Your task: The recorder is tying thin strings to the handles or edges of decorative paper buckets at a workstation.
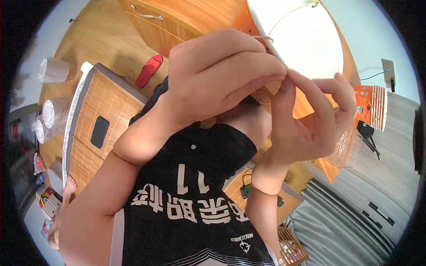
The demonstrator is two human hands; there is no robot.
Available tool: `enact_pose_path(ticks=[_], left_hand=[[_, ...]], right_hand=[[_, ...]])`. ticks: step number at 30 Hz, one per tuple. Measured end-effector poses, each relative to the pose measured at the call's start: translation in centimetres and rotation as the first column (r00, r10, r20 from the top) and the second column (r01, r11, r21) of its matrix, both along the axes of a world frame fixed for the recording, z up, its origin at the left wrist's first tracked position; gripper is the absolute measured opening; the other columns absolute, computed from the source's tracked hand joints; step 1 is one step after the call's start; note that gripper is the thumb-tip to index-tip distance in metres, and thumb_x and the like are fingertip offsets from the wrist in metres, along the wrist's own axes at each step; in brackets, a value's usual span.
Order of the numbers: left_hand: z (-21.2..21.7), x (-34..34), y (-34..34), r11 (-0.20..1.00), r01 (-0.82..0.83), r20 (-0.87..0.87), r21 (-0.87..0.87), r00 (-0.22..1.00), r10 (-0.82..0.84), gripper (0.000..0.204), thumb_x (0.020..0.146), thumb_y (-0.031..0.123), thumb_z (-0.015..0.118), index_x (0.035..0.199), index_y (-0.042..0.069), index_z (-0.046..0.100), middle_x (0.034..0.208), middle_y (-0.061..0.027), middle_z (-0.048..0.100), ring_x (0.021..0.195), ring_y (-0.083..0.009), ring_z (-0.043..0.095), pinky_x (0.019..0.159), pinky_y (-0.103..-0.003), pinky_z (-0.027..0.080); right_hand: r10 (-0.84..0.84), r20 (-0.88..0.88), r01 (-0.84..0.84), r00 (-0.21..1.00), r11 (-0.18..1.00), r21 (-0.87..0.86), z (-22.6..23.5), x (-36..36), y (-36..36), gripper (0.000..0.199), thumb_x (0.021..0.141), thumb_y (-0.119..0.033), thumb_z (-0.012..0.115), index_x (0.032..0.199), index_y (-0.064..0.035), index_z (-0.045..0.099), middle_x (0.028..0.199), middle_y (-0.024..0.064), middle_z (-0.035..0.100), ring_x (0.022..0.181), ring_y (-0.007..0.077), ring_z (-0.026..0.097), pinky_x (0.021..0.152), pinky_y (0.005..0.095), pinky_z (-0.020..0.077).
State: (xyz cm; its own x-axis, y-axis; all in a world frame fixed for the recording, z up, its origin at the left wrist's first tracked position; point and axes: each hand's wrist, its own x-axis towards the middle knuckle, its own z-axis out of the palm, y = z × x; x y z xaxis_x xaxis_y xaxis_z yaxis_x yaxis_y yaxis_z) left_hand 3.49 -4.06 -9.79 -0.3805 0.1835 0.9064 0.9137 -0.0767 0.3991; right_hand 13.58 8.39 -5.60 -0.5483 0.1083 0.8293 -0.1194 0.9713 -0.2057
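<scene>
My left hand [222,73] and my right hand [315,117] meet in front of me, fingertips pinched together at nearly the same spot. A thin pale cord [284,17] runs across a white, curved-edged surface [306,40] and loops at its rim beside my left knuckles. Orange shows outside that rim, so the thing looks like a large paper bucket with a white inside. My left fingers are closed, bent inward over the cord's near end. On my right hand, thumb and forefinger are pressed together while the other fingers curl loosely. What lies between the fingertips is too small to make out.
Nested orange paper buckets [370,106] stand at the right on the wooden table [348,53]. A drawer [164,26] is at the upper left, near a red slipper [149,72]. Left are a bamboo mat [124,106] with a black phone [100,132] and stacked clear cups [55,71].
</scene>
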Motion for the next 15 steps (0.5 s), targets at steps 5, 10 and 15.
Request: enact_pose_path(ticks=[5,10,15], left_hand=[[-0.9,0.0,0.4,0.997,-0.058,-0.097,0.047,0.993,0.062,0.024,0.074,0.003,0.079,0.096,0.011,0.074,0.089,-0.0024,0.065,0.076,-0.0177,0.064,0.065,-0.027,0.053],[-1.4,-0.8,0.6,0.994,-0.090,-0.238,0.061,0.966,0.102,0.028,0.073,0.002,0.079,0.099,0.011,0.074,0.091,-0.0011,0.064,0.076,-0.0160,0.064,0.063,-0.026,0.052],[-0.6,-1.9,2.0,0.978,-0.035,-0.280,0.207,0.955,0.094,0.027,0.058,0.008,0.077,0.084,0.012,0.072,0.077,0.0019,0.061,0.055,-0.0124,0.057,0.048,-0.025,0.046]], right_hand=[[-0.064,-0.041,0.070,0.997,0.985,0.158,0.4,0.0,0.0,0.021,0.065,-0.003,0.081,0.081,-0.0152,0.076,0.092,-0.0005,0.057,0.098,0.0201,0.059,0.097,0.0415,0.0482],[-0.067,-0.031,0.072,0.997,0.976,0.205,0.7,-0.1,0.3,0.020,0.065,-0.003,0.079,0.080,-0.0156,0.075,0.094,-0.0012,0.057,0.100,0.0216,0.059,0.097,0.0418,0.0482],[0.035,0.068,-0.044,0.997,0.988,0.146,1.6,-0.2,1.2,0.023,0.064,0.007,0.074,0.082,-0.0085,0.072,0.099,0.0027,0.058,0.109,0.0273,0.059,0.093,0.0397,0.0499]])
